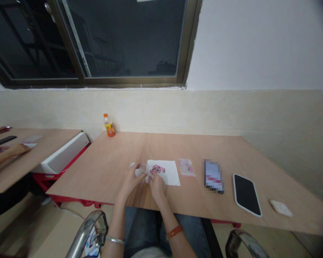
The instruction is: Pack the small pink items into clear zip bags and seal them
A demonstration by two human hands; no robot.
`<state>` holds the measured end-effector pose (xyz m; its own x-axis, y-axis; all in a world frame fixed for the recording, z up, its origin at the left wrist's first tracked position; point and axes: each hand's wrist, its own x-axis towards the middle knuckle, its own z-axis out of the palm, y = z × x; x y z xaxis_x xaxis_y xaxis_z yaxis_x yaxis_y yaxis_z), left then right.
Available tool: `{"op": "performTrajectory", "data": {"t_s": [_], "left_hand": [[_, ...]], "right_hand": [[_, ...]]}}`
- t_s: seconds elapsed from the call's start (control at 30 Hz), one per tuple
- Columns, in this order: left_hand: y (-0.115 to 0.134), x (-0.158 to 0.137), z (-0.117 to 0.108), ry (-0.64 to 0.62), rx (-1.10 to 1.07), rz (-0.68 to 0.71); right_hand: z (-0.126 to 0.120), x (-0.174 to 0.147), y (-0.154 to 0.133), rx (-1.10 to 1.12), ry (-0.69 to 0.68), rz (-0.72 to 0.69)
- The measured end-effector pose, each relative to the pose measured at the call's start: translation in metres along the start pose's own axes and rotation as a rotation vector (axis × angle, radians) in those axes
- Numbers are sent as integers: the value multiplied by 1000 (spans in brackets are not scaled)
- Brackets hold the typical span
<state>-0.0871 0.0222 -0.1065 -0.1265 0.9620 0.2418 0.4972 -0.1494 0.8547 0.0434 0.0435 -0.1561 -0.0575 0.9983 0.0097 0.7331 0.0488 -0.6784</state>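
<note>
My left hand (130, 182) is closed around a small clear plastic piece (143, 168), perhaps a bag or cup; its exact kind is too blurred to tell. Close beside it, my right hand (158, 187) has its fingers pinched together at the plastic's right side, and what they hold is hidden. Both hands are over the near left part of a white sheet of paper (172, 176). A small pile of pink and dark bits (158, 168) lies on the sheet, just beyond my right fingers. Right of the paper lies a clear plastic bag (186, 170) with a few pink bits inside.
Farther right on the wooden table (201, 147) lie a phone (213, 175), a white-edged tablet-like device (247, 195) and a small white object (280, 208). An orange drink bottle (109, 126) stands at the back left. Another person's arm (9, 153) rests on the left table.
</note>
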Motion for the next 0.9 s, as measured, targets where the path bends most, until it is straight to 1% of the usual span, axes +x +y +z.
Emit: {"op": "performTrajectory", "data": {"t_s": [0.1, 0.2, 0.33, 0.43, 0.5, 0.6, 0.7, 0.77, 0.9], "left_hand": [[-2, 0, -2, -15, -1, 17], [-2, 1, -6, 15, -22, -13], [-5, 4, -15, 142, -54, -67], [-11, 6, -24, 264, -19, -51], [-15, 7, -28, 309, 5, -49], [-18, 8, -30, 314, 6, -43], [-16, 7, -27, 309, -24, -36], [-13, 7, -24, 301, -47, -41], [-10, 8, -20, 259, -52, -52]], "right_hand": [[0, 0, -3, -10, -24, -43], [1, 0, -9, -51, -43, -101], [5, 4, -22, -139, -67, -194], [11, 7, -33, -206, -77, -234], [14, 9, -37, -231, -64, -237], [17, 12, -37, -235, -10, -219], [18, 15, -30, -248, 50, -177], [19, 16, -26, -255, 55, -163], [20, 16, -22, -234, 70, -180]]}}
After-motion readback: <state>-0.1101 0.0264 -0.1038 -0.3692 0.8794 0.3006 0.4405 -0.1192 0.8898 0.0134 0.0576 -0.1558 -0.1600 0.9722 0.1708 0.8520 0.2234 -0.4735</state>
